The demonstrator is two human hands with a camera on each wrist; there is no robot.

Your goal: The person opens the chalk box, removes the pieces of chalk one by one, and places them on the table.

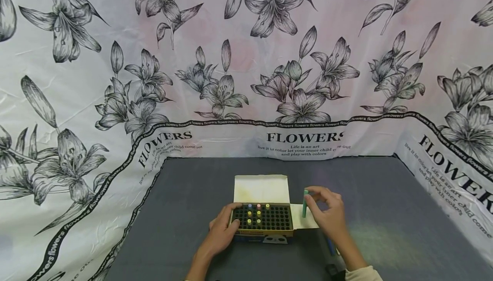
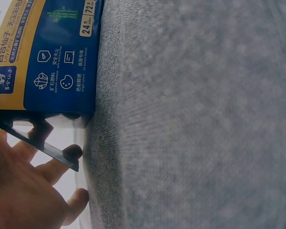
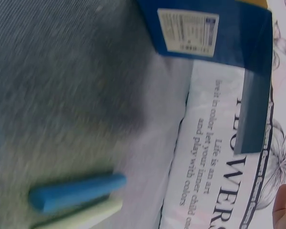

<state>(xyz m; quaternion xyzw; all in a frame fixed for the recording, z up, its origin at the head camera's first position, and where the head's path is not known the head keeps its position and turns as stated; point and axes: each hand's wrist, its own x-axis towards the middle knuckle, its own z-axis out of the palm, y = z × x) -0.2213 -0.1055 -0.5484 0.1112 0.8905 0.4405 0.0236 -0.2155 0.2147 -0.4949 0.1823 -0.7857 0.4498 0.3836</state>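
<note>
A chalk box (image 1: 265, 232) stands in the middle of the table, its lid raised at the back. Several chalk tops, blue, pink and yellow, show in the left part of its black holed insert (image 1: 279, 217). My left hand (image 1: 220, 232) grips the box's left end, with the thumb at the front rim and a finger along the back. In the left wrist view, the blue and yellow printed wall (image 2: 62, 67) is near the spread fingers. Upright beside the box's right end, a green chalk stick (image 1: 305, 204) is pinched near its top by my right hand (image 1: 330, 212).
A pale side flap (image 1: 307, 222) sticks out from the box's right end. On the grey table (image 1: 185, 199), a blue chalk stick (image 3: 78, 191) and a pale yellow one (image 3: 88, 215) lie side by side near my right forearm. Flower-printed cloth (image 1: 223, 140) rises behind the table.
</note>
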